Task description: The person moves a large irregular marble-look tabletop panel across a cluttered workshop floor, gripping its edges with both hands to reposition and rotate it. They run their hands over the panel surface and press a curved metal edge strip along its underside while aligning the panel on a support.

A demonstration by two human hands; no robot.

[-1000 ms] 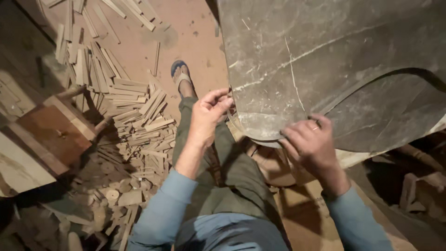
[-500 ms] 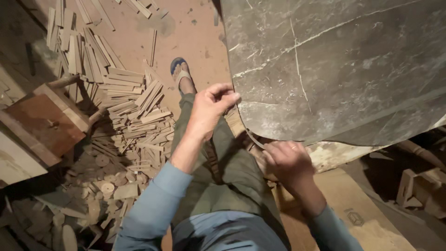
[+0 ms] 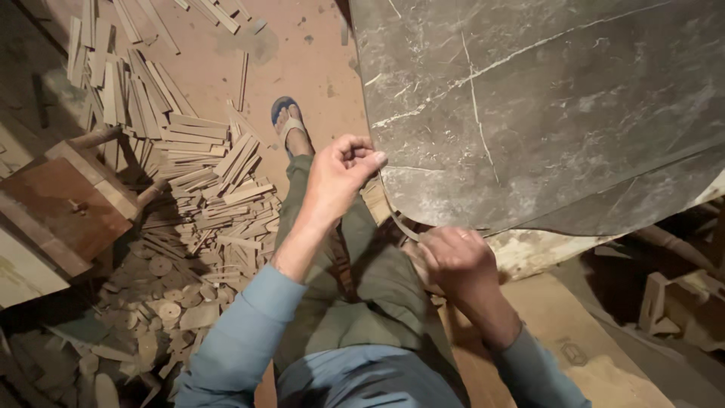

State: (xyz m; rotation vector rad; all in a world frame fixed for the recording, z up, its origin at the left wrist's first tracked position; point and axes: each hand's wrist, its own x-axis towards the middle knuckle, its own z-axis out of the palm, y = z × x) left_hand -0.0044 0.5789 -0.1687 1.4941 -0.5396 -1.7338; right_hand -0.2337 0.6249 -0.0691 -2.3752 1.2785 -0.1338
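Observation:
A large dark grey marble slab [image 3: 544, 106] with white veins fills the upper right. A thin pale strip [image 3: 398, 221] curves along its lower left edge. My left hand [image 3: 340, 170] pinches the strip's upper end at the slab's edge. Below the slab's rounded corner, my right hand [image 3: 453, 257] is closed on the lower end of the same strip. Both arms wear blue sleeves.
A heap of short wooden slats [image 3: 196, 181] and round wooden discs [image 3: 162, 302] covers the floor at left. A reddish wooden stool [image 3: 68, 200] stands at far left. My sandalled foot [image 3: 288, 125] rests on the dusty floor. Wooden frame pieces [image 3: 664, 302] lie at right.
The view has shifted. My right hand dropped from the slab's face to below its corner and closed. My left hand stays pinched at the slab's edge.

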